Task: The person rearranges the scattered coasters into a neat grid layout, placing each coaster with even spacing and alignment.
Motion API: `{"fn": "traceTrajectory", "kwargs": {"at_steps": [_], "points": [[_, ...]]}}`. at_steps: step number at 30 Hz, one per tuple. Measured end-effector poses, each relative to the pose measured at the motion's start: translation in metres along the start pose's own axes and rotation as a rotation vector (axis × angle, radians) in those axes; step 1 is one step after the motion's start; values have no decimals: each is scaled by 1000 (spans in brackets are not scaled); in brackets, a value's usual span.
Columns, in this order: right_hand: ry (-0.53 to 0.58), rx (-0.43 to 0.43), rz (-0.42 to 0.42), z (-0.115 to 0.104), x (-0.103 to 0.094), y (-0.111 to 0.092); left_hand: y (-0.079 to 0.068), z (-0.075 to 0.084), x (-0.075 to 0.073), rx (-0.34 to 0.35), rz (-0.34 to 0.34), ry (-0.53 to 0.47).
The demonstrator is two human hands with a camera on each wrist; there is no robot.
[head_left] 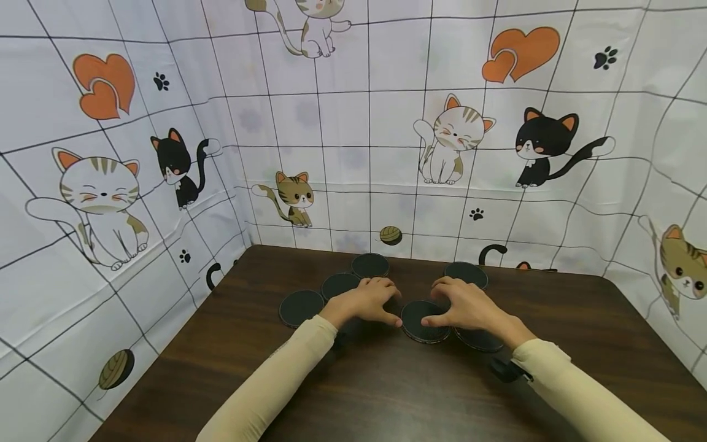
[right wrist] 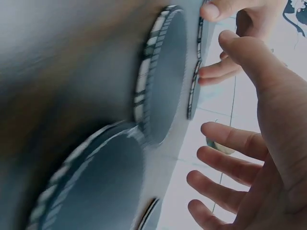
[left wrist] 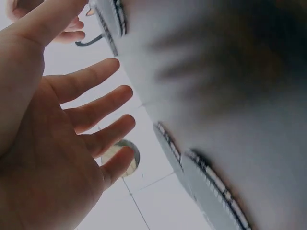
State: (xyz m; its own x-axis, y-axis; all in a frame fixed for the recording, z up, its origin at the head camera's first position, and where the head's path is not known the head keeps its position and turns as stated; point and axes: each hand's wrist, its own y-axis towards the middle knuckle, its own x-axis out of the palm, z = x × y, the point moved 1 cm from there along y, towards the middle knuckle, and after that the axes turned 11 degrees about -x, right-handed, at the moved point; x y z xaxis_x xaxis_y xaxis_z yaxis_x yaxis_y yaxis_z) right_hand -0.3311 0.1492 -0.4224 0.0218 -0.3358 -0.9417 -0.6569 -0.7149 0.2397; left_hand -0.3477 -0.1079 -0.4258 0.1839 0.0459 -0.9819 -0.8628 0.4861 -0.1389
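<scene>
Flat round dark discs with black-and-white checked edges lie on the table in two groups. My left hand (head_left: 369, 301) is beside the left group, overlapping the middle disc (head_left: 338, 285) in the head view. Its fingers are spread and loosely bent around nothing, as the left wrist view also shows of the left hand (left wrist: 62, 139). Over the front disc of the right group (head_left: 421, 328) hovers my right hand (head_left: 469, 307), thumb and fingers apart. In the right wrist view, that disc (right wrist: 168, 76) stands apart from the right hand's fingertips (right wrist: 211, 129).
Two more left-hand discs are the left one (head_left: 298, 310) and the back one (head_left: 371, 264). On the right are a back disc (head_left: 468, 273) and a partly covered one (head_left: 479, 341). White cat-print cloth (head_left: 342, 147) walls in the brown table (head_left: 386, 393) at back and sides.
</scene>
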Motion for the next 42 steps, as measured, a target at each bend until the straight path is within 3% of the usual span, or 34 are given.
{"fn": "traceTrajectory", "kwargs": {"at_steps": [6, 12, 20, 29, 38, 42], "points": [[48, -2, -46, -12, 5, 40, -8, -19, -10, -42, 7, -42], [105, -1, -108, -22, 16, 77, -18, -46, -21, -138, 29, -63], [96, 13, -149, -26, 27, 111, -26, -84, -19, -249, 41, -78], [71, -20, -179, -25, 41, 132, -34, -117, -16, -323, 33, -149], [-14, -38, -201, -28, 55, 148, -40, -130, -10, -400, -31, -64], [-47, -32, -186, -34, 60, 155, -42, -135, -8, -397, -46, -45]]}}
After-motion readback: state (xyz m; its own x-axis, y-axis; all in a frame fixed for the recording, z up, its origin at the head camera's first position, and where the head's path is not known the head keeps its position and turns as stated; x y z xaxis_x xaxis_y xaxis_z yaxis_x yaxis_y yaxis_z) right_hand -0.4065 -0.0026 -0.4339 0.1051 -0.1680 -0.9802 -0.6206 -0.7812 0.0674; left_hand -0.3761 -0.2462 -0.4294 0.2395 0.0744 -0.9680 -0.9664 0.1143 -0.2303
